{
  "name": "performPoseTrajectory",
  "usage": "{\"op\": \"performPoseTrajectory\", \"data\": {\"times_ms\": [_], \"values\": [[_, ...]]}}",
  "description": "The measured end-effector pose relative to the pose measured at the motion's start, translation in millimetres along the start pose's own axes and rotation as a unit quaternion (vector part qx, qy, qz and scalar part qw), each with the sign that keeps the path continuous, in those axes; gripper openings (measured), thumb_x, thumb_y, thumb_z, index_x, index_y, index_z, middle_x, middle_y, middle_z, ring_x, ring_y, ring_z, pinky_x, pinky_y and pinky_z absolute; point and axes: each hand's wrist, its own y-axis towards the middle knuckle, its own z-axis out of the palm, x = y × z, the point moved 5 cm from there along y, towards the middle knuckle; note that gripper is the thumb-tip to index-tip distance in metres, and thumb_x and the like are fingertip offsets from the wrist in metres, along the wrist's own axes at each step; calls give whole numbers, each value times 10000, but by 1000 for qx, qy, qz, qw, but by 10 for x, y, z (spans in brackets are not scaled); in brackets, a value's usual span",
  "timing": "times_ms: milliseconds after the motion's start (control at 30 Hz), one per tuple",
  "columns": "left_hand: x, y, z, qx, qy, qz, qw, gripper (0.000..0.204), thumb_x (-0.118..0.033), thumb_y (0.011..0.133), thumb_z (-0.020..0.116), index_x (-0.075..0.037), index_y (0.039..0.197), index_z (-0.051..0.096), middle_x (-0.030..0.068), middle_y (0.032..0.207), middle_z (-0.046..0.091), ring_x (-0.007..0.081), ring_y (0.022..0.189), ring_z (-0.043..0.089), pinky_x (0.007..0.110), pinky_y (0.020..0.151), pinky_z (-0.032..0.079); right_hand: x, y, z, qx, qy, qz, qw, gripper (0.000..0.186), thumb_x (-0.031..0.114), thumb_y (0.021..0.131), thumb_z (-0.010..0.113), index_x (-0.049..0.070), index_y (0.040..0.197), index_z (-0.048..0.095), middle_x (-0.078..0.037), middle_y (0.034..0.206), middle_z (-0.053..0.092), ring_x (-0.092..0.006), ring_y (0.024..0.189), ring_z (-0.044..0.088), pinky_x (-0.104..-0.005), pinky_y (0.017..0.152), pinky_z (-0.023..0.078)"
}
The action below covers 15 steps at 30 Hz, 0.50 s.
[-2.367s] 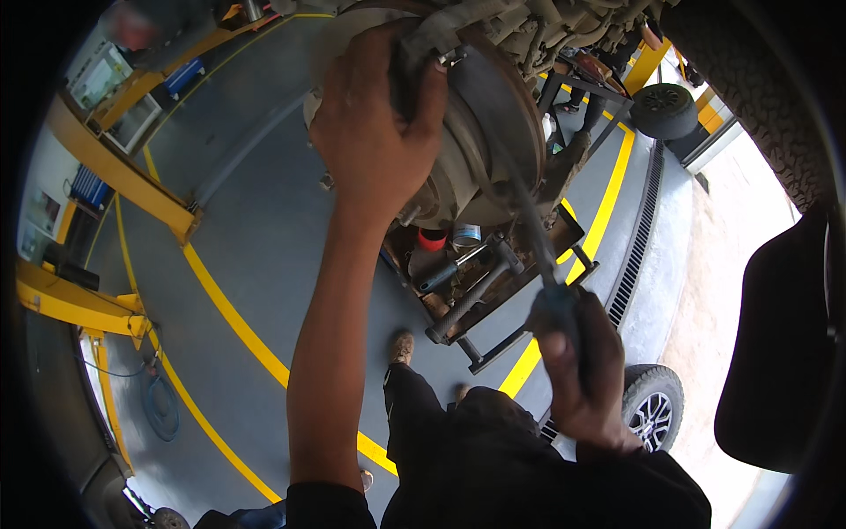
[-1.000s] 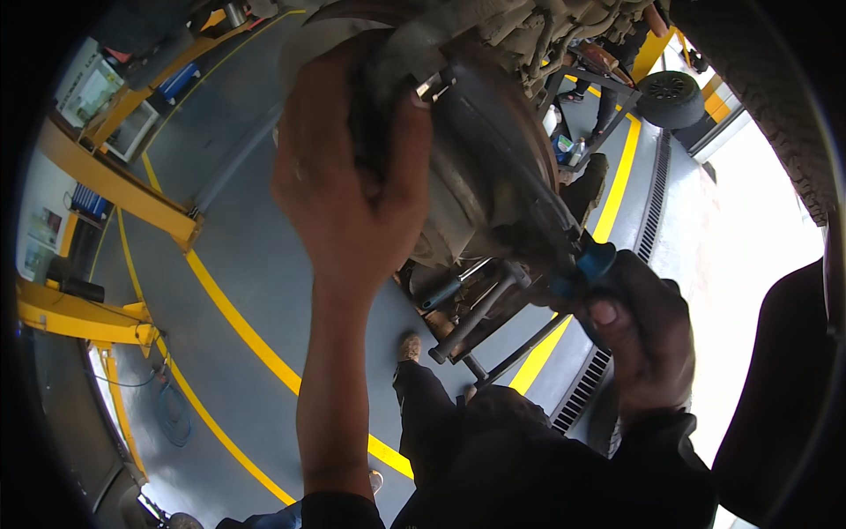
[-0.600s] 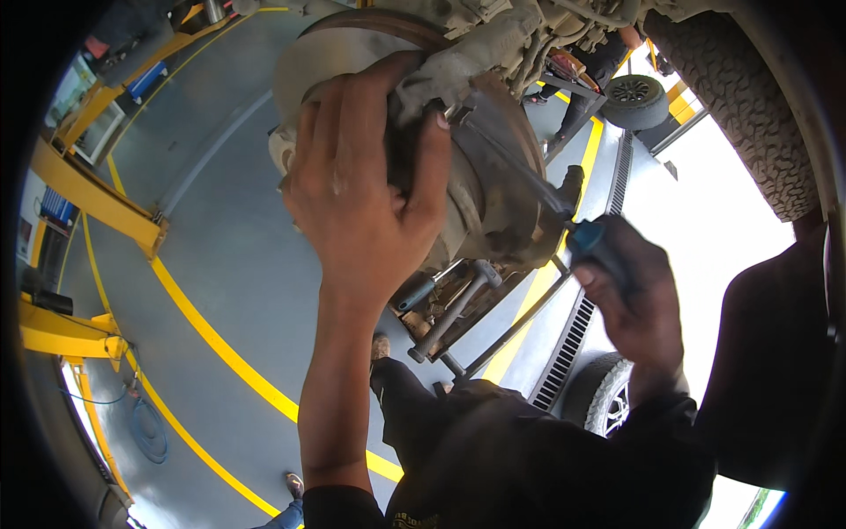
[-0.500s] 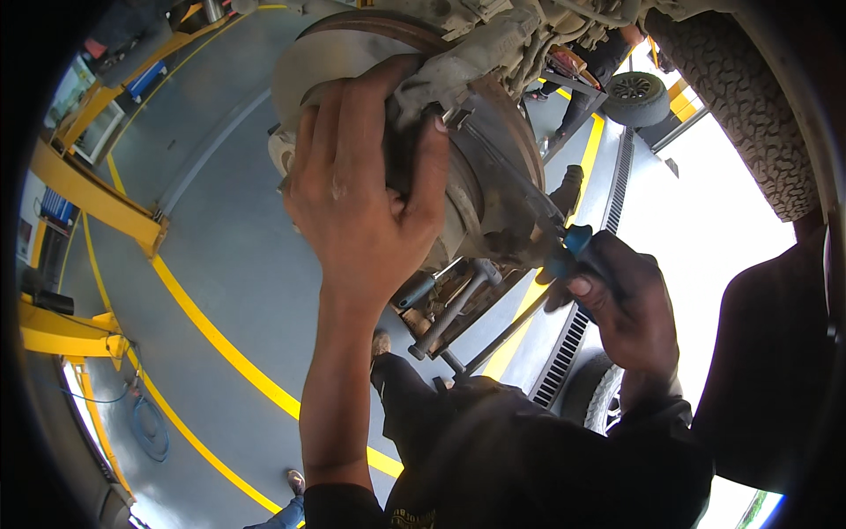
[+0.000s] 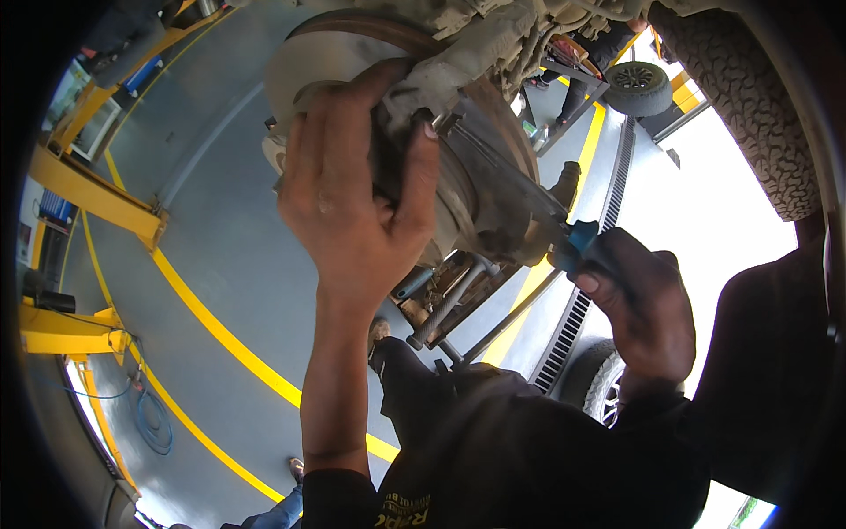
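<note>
- The right hand [image 5: 639,309] is clenched round the blue handle of a long tool [image 5: 529,225], low on the right, closest to the camera. Its shaft runs up and left to the bolt end at the top of the caliper [image 5: 445,88].
- The left hand [image 5: 357,198] reaches up past it and grasps the caliper, fingers spread over the outer face, thumb hooked round the inner edge just below the tool's tip.
- The caliper sits astride the brake disc [image 5: 330,53] at the top centre, overhead, with the hub behind it.
- Step in hand, as I judge it: working a caliper bolt with the tool while the other hand steadies the part.
- The next move calls for keeping the tip seated square on the bolt, turning from the wrist, and holding the caliper firm so it does not rock or drop on its hose.
- Against the frame half a second back, the right hand sits a little lower and nearer the camera, the handle drawn down along the same line; the left hand's grip is unchanged.
- Beyond the hands, a low cart [image 5: 449,295] with tools stands on the grey floor [image 5: 211,264].
- Farther off lie yellow lines [image 5: 220,326], yellow lift arms [image 5: 97,189], a loose wheel [image 5: 639,84] and a tyre [image 5: 758,115] at the right rim.
</note>
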Motion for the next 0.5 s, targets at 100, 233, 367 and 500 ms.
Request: {"op": "performPoseTrajectory", "data": {"times_ms": [100,233,367,500], "values": [[2,9,-4,-2,-1,10,1000,360,-232,958,722,-10,1234,658,122,990,687,262,873,678,357,761,521,8,18,12,8,22,14,1000,476,126,925,759,-69,1326,593,-268,1017,736,-401,975,748,-404,837,569],[23,15,10,-11,2,25,1000,361,-239,956,724,-11,1229,660,120,989,686,259,864,675,357,753,519,-18,8,37,9,51,33,998,494,127,930,758,-84,1341,583,-271,1021,736,-376,984,757,-396,857,567],[42,26,21,-25,1,11,1000,328,-215,872,734,-68,1162,695,103,1011,688,310,851,655,413,702,536,-22,10,43,11,84,19,996,507,108,931,755,-110,1348,568,-268,1031,737,-345,993,758,-383,854,566],[13,24,11,-21,2,6,1000,337,-210,871,733,-63,1172,692,107,1017,687,319,863,652,414,707,532,-47,4,55,30,158,56,985,519,122,940,750,-120,1354,551,-226,962,733,-288,899,747,-373,802,563]]}}
